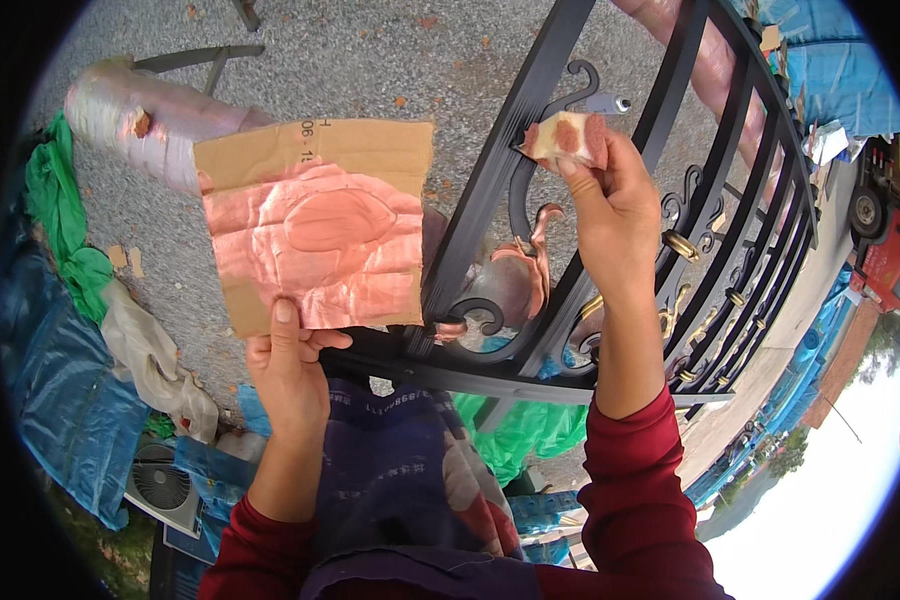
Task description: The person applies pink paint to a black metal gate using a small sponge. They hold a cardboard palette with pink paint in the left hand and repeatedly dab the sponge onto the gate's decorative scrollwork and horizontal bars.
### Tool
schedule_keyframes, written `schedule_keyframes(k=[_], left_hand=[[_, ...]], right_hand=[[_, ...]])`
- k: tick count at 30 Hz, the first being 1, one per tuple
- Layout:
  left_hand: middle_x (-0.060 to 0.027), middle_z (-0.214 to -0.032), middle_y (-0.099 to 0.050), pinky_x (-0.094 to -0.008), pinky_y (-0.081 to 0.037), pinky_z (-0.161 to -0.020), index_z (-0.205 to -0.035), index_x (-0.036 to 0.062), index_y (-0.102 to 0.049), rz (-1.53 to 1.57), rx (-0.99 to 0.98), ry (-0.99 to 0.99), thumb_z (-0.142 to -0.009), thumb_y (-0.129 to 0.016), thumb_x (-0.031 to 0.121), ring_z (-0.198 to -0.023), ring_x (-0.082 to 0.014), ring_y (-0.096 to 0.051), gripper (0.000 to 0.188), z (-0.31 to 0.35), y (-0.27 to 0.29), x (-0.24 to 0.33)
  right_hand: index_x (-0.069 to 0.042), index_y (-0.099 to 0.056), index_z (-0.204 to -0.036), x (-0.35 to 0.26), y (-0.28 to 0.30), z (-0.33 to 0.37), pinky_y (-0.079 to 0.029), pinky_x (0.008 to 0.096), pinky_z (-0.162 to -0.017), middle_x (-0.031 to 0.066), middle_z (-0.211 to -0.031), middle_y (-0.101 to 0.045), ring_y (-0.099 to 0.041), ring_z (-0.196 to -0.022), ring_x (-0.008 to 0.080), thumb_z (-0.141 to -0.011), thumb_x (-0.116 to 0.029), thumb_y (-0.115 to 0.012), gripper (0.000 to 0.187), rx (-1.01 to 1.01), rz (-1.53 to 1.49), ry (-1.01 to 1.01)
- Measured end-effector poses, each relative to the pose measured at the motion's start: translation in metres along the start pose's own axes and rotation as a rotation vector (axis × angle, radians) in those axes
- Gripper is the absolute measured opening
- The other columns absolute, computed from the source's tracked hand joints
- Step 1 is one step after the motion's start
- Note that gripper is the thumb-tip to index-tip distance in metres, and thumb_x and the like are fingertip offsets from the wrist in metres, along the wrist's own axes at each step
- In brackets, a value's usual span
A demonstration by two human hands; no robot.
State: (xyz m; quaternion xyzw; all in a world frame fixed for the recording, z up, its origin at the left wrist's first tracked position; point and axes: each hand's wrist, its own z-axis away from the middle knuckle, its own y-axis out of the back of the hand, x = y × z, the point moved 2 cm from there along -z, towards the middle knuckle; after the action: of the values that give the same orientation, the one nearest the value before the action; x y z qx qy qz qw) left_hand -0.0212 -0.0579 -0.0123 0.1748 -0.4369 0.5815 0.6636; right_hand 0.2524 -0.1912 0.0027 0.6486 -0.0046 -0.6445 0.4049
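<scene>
My left hand grips the lower edge of a piece of brown cardboard, thumb on top. Shiny copper-pink paint covers most of the cardboard, with a thicker smear in its middle. Between the thumb and fingers of my right hand is a pale sponge with copper-brown patches. That sponge is over a black metal railing, beside a curled scroll on it; whether they touch I cannot tell. Lower down, a leaf-shaped ornament on the railing is copper-coloured. Other ornaments farther right, such as a collar, look gold.
Plastic-wrapped rolls lie under and beside the railing on grey gravelly ground. Green plastic sheeting, blue tarpaulin and a fan unit are at the left. A red truck stands far right.
</scene>
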Motion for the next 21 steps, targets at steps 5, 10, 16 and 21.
schedule_keyframes(k=[5,10,16,21], left_hand=[[-0.0017,-0.091,-0.066,-0.0309,-0.061,-0.057,-0.101,0.0033,-0.065,-0.009,-0.025,-0.01,-0.102,-0.055,0.016,-0.072,-0.0114,-0.066,0.017,-0.001,0.008,-0.003],[-0.0009,-0.089,-0.065,-0.0308,-0.061,-0.057,-0.099,0.0033,-0.065,-0.015,0.022,-0.008,-0.102,-0.055,0.016,-0.071,-0.011,-0.065,0.017,0.0,-0.002,0.0],[-0.0018,-0.09,-0.066,-0.0307,-0.06,-0.056,-0.102,0.0031,-0.065,-0.027,-0.019,-0.029,-0.102,-0.055,0.017,-0.072,-0.0119,-0.066,0.017,-0.001,0.007,-0.003],[-0.0032,-0.092,-0.066,-0.0307,-0.06,-0.057,-0.102,0.0027,-0.065,-0.024,-0.013,-0.038,-0.102,-0.055,0.017,-0.072,-0.013,-0.067,0.017,0.0,0.001,-0.002]], right_hand=[[0.002,-0.062,-0.114,0.009,0.007,0.005,-0.048,0.026,-0.073,0.007,-0.099,-0.063,-0.059,-0.08,0.0117,-0.091,-0.006,-0.066,0.024,0.09,-0.153,-0.015],[0.002,-0.062,-0.114,-0.003,0.003,-0.003,-0.048,0.0266,-0.073,0.0073,-0.1,-0.064,-0.059,-0.08,0.0125,-0.092,-0.005,-0.065,0.024,0.009,0.057,0.01],[0.002,-0.062,-0.115,0.004,0.007,-0.001,-0.049,0.03,-0.071,0.0108,-0.099,-0.064,-0.06,-0.076,0.0165,-0.089,-0.005,-0.066,0.027,0.052,-0.096,-0.008],[0.001,-0.063,-0.112,-0.002,0.003,-0.006,-0.048,0.0325,-0.07,0.0144,-0.096,-0.062,-0.06,-0.075,0.0241,-0.088,-0.006,-0.067,0.025,-0.01,0.096,0.051]])
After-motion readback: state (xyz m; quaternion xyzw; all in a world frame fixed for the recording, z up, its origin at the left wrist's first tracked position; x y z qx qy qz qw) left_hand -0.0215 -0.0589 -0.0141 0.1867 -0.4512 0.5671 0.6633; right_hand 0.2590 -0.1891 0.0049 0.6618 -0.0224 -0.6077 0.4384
